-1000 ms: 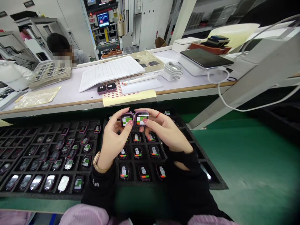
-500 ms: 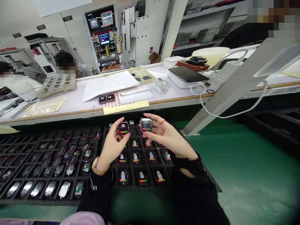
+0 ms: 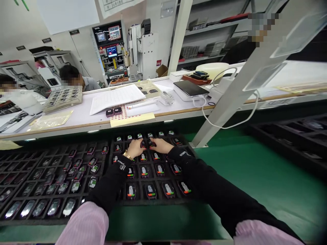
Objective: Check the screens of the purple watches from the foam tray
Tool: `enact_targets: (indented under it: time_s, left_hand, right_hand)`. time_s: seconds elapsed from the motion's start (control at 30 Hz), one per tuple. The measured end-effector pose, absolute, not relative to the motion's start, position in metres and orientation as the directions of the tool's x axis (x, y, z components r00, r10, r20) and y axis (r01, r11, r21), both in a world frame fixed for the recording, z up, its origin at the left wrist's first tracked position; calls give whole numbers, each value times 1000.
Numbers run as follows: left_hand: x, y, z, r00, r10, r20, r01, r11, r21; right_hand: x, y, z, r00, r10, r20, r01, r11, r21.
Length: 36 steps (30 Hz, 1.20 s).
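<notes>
Over the far part of a black foam tray (image 3: 163, 200), my two hands are close together. My left hand (image 3: 135, 148) pinches a dark smartwatch (image 3: 143, 144) between thumb and fingers. Against it, or nearly so, is a second smartwatch (image 3: 151, 143), gripped by my right hand (image 3: 161, 146). Both watch faces look dark and tilted; whether they touch the tray cannot be made out. Rows of smartwatches with lit screens lie in the compartments around my hands, such as one watch (image 3: 160, 169) showing a red and green bar.
To the left, another black tray (image 3: 102, 160) carries many watches, some piled together. A bench (image 3: 84, 126) behind holds papers (image 3: 116, 98), two small watches (image 3: 113, 111), a tablet (image 3: 191, 88) and a white cable. A slanted metal post (image 3: 222, 98) rises at the right. Two people sit beyond the bench.
Both hands have moved away from me and down to the tray, bringing the two watches together. Their lit screens no longer face me. The camera view has shifted slightly.
</notes>
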<state>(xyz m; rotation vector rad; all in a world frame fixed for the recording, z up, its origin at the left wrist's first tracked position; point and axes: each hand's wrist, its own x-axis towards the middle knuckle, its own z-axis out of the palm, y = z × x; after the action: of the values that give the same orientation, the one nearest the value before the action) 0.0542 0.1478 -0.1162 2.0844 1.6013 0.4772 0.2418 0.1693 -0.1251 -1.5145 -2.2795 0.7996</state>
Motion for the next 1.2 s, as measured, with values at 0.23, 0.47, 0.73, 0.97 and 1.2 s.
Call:
enact_targets:
  time_s: [0.23, 0.47, 0.73, 0.97, 1.2]
  left_hand:
    - [31, 142, -108, 194, 975, 106, 846, -221, 486]
    - [27, 87, -73, 269, 936, 226, 733, -351, 582]
    - [58, -25, -88, 487, 872, -37, 435, -206, 877]
    - [75, -94, -153, 574, 817, -62, 498, -288, 818]
    - [87, -120, -178, 451, 876, 173, 569, -432, 700]
  right_hand:
    - [283, 175, -120, -342, 940, -6, 728, 261, -634]
    - [365, 105, -98, -155, 988, -23, 548, 66, -834]
    - [466, -16, -106, 318, 947, -37, 371, -160, -915]
    - [484, -86, -166, 626, 779, 34, 426, -305, -852]
    - [435, -89, -208, 780, 550, 301, 546, -360, -757]
